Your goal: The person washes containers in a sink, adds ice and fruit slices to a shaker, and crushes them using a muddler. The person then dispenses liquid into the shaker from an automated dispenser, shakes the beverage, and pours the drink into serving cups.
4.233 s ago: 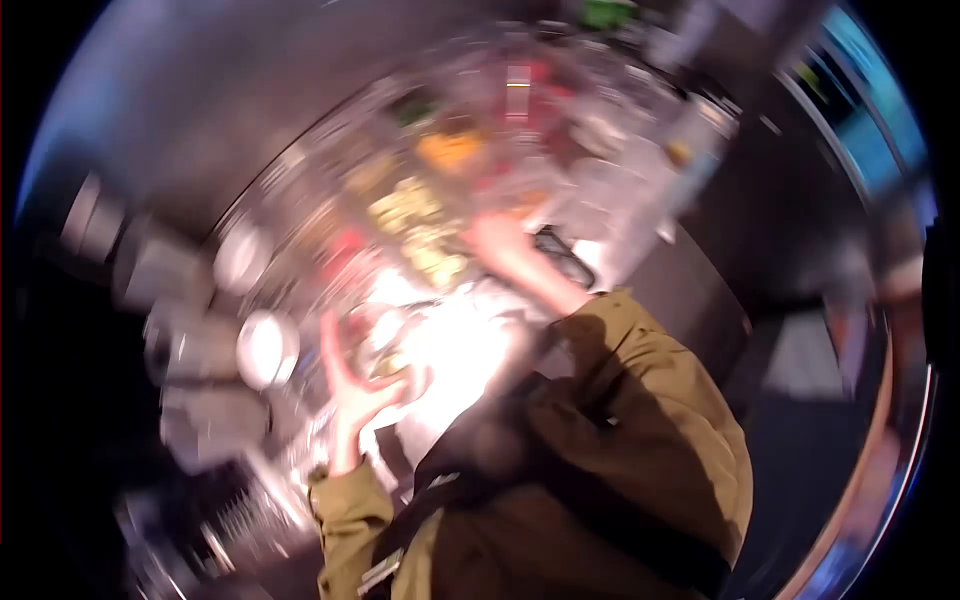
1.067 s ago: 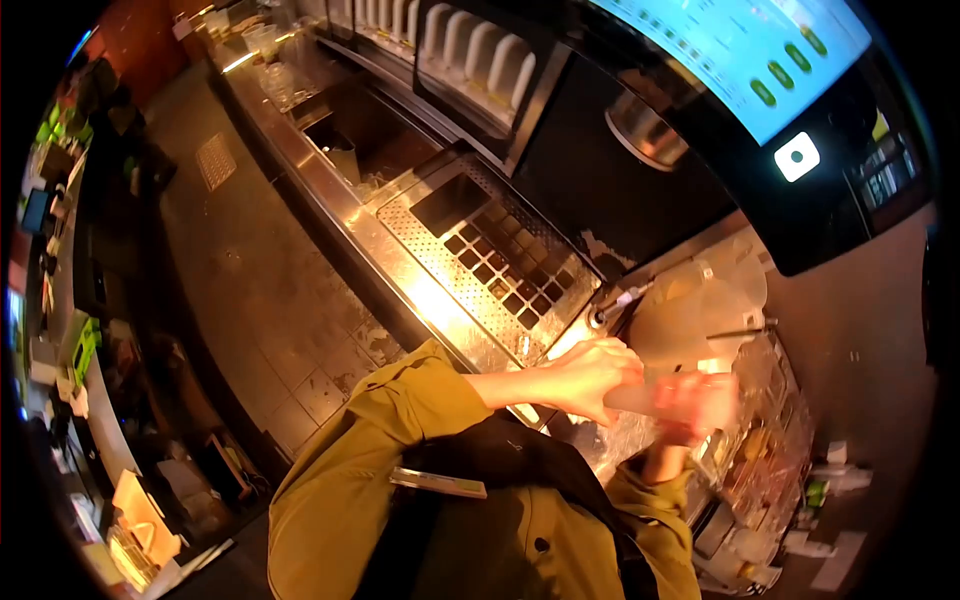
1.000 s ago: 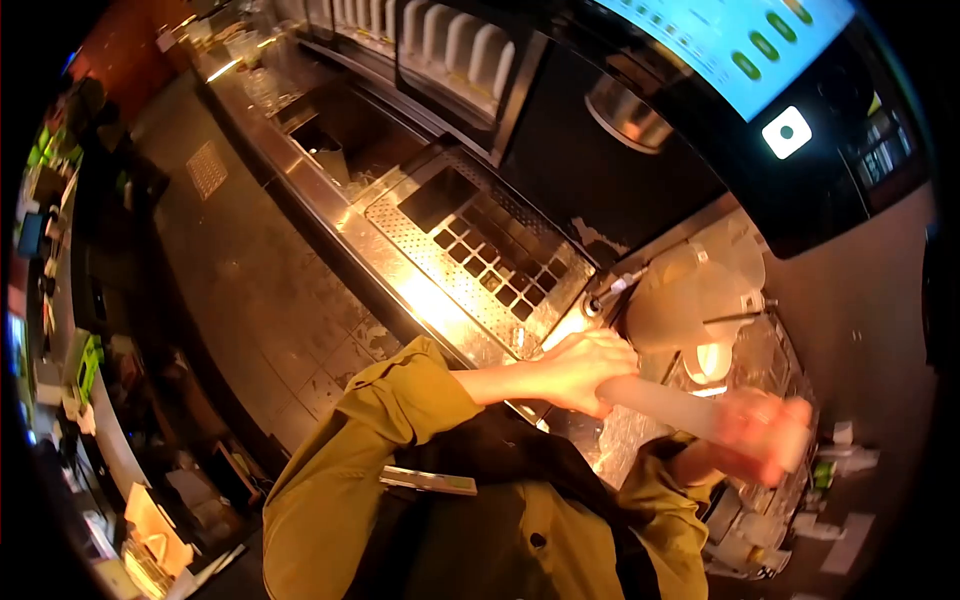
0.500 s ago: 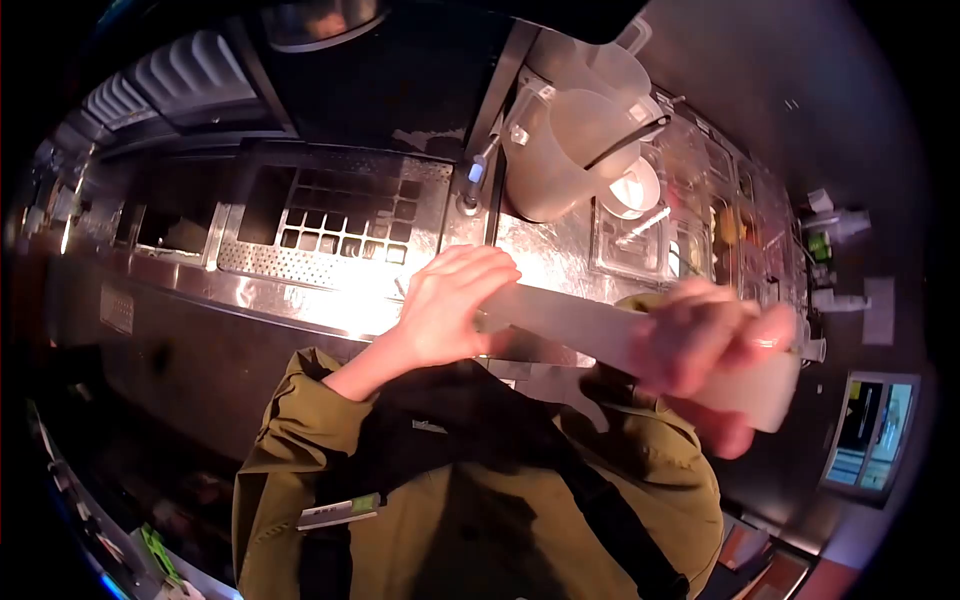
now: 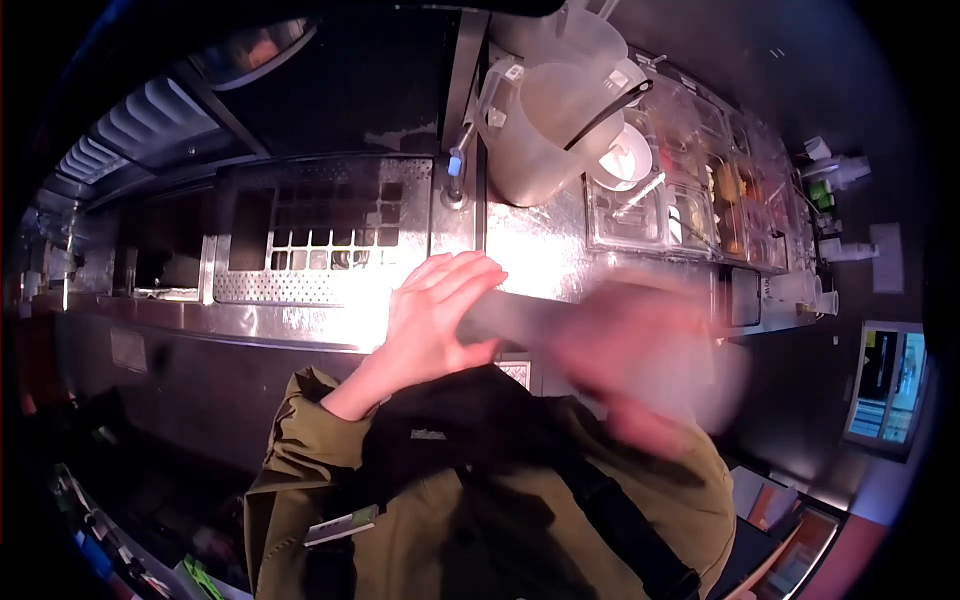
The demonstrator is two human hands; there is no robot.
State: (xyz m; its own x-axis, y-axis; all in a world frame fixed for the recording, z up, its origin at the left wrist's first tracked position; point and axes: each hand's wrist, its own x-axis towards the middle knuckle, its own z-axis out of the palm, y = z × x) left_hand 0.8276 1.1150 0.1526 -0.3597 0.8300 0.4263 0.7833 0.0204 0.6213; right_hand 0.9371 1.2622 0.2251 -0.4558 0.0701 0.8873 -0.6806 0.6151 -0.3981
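Observation:
A long, translucent whitish shaker [image 5: 510, 318] lies nearly level in front of the chest, between both hands. My left hand [image 5: 435, 315] cups its left end, with the fingers wrapped over it. Smeared by motion, my right hand [image 5: 640, 355] grips the shaker near its right end, which shows as a pale blur. Behind the hands, a large translucent pitcher [image 5: 535, 140] stands on the steel counter [image 5: 540, 245], with a black-handled utensil [image 5: 610, 115] in it. A small white cup [image 5: 622, 160] is beside the pitcher.
Clear-lidded containers [image 5: 628, 215] with coloured contents fill the back right. At left is a perforated steel tray [image 5: 300, 288] with a grid of square openings. A tap with a blue part [image 5: 455, 165] rises beside it. Bottles [image 5: 840, 172] and a screen [image 5: 888, 385] are at far right.
Since half a second ago the view has shifted slightly, and my right hand with the shaker's right end has moved a little left. Earlier, the view swung from the sink and display toward this counter.

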